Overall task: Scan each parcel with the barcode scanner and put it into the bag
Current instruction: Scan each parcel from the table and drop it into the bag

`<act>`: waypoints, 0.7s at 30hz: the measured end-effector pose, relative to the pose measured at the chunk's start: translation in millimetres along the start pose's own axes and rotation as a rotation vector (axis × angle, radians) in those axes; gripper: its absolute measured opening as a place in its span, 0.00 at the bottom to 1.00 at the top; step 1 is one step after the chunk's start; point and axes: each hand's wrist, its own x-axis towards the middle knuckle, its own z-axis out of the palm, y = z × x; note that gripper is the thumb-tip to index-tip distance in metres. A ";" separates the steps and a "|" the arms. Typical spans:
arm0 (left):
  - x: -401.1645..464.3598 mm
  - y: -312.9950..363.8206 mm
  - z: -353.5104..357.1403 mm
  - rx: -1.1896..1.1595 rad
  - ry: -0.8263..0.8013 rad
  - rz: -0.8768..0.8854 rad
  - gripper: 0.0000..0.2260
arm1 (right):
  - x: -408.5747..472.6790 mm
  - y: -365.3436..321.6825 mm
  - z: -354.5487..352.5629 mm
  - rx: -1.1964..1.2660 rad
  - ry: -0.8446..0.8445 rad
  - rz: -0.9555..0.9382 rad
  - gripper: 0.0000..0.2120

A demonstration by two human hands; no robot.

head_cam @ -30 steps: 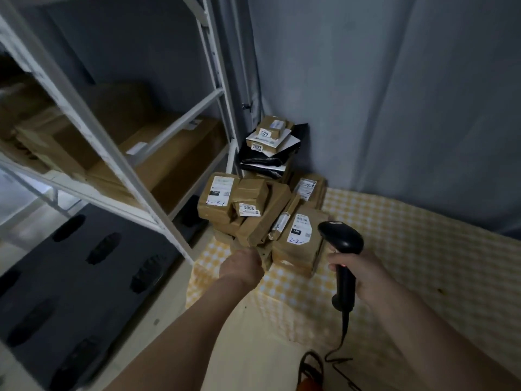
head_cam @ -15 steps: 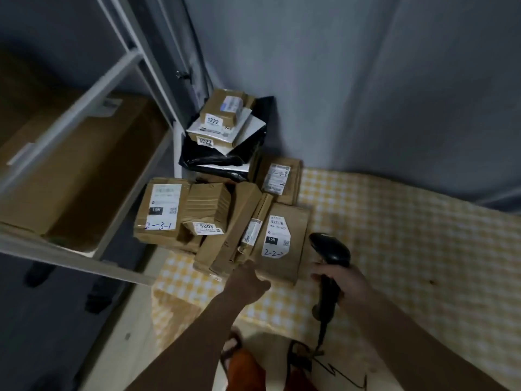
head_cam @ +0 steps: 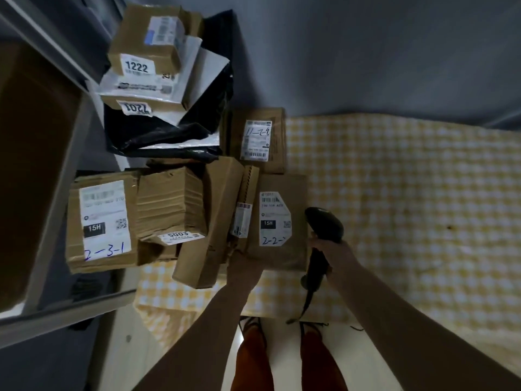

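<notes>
Gripping the barcode scanner (head_cam: 324, 225) in the right hand (head_cam: 332, 252), fingers curling round the black handle just below the head. Standing with its long axis running near to far, handle towards the person, head pointing away and slightly left, hovering at the right edge of the parcel marked 2-2 (head_cam: 277, 218). Trailing a cable (head_cam: 307, 303) from the handle's lower end down across the checked yellow cloth (head_cam: 394, 193).

Reaching with the left hand (head_cam: 244, 263) to the near edge of that same parcel, touching it where it is meeting the long narrow parcel (head_cam: 245, 204); fingertips hiding behind the back of the hand, so not telling whether spread or pinching.

Lying flat on the cloth, label up, the 2-2 parcel, its long side running near to far. Leaning beside it on the left, a long tilted box (head_cam: 211, 221), then the crumpled parcel marked 5003 (head_cam: 169, 204) and the parcel marked 2-3-1 (head_cam: 104, 221). Sitting just beyond, the parcel marked 11-2-9 (head_cam: 256, 139).

Piling up in the far corner: the box marked 1222 (head_cam: 149, 38) resting on white mailers (head_cam: 191, 80), these resting on black poly bags (head_cam: 169, 131).

Holding a large brown carton (head_cam: 28, 136) at the left, the metal shelf (head_cam: 62, 165).
</notes>
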 end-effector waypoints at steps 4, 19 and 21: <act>11.1 -8.4 3.8 -0.122 -0.025 0.033 0.19 | 4.1 14.1 13.9 0.063 -0.014 -0.027 0.07; -19.2 -14.2 64.8 0.255 -0.256 0.251 0.08 | -20.0 39.6 -72.0 0.118 0.234 -0.149 0.19; -25.9 -1.9 60.7 0.436 0.105 0.498 0.08 | -17.8 38.3 -75.9 0.098 0.208 -0.154 0.17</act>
